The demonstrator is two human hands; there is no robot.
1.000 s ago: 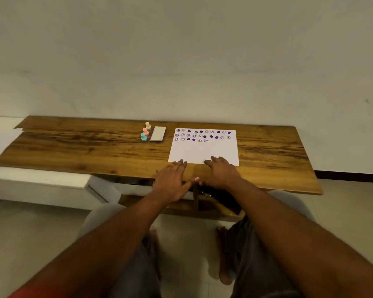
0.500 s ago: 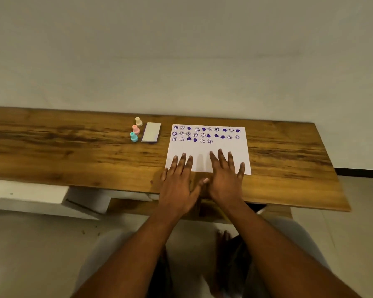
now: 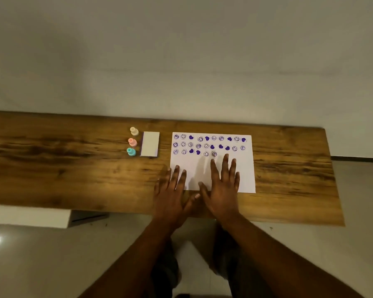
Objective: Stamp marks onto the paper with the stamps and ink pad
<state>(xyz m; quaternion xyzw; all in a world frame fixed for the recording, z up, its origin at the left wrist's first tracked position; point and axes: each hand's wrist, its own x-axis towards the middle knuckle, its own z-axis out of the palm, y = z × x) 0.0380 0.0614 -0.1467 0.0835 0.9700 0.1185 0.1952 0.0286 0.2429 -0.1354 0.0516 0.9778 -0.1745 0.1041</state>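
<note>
A white paper (image 3: 244, 168) lies on the wooden table (image 3: 73, 168), its upper part covered with purple smiley and heart marks. My left hand (image 3: 172, 194) rests flat at the paper's lower left corner, fingers spread, holding nothing. My right hand (image 3: 222, 188) lies flat on the paper's lower middle, also empty. Left of the paper sits the closed ink pad (image 3: 150, 144), white-topped with a purple edge. Beside it stand three small stamps in a column: beige (image 3: 134, 131), pink (image 3: 132, 142) and teal (image 3: 131, 151).
The table's far edge meets a plain wall (image 3: 181, 61). A white low ledge (image 3: 30, 216) sits under the table's left side. My knees and the tiled floor (image 3: 52, 265) show below the near edge.
Both hands slid forward from the table's near edge onto the paper and spread flat. The view moved closer and tilted down over the table.
</note>
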